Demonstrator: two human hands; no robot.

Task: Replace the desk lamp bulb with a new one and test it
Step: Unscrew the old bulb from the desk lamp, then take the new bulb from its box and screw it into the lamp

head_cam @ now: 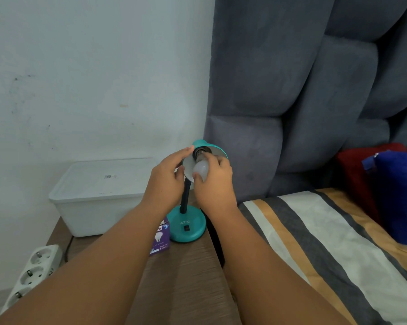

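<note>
A teal desk lamp stands on a wooden bedside table (179, 273), its round base (188, 227) marked ATN with a red switch. The lamp's shade (217, 151) is tipped toward me, its pale inside showing. My left hand (166, 184) grips the shade's left rim. My right hand (214, 181) is closed around a white bulb (201, 171), whose metal screw thread sits at the socket (199, 152). The bulb is dark. A purple bulb box (160, 238) lies beside the base, partly behind my left forearm.
A white lidded plastic box (97, 195) sits at the back left of the table. A white power strip (33, 270) hangs off the table's left side. A striped bed (326, 242), red and blue cushions (385, 191) and a grey padded headboard (303, 90) lie right.
</note>
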